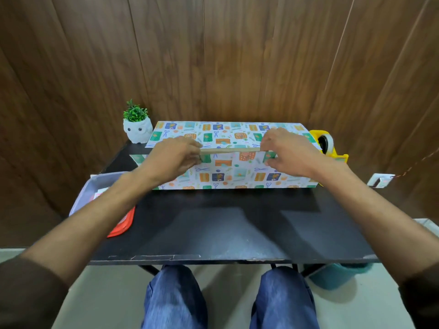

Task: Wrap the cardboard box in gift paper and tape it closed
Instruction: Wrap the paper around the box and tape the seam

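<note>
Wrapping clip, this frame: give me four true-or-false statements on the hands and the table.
1. The left hand and the right hand both pinch the gift paper along the cardboard box top edge. True.
2. The yellow tape dispenser sits right of the box. True.
3. The owl planter stands at the table near edge. False: far left corner.
4. Paper hides the box completely. False: a cardboard strip shows between the hands.

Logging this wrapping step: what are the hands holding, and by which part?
The left hand and right hand pinch the gift paper by its raised near edge.
</note>
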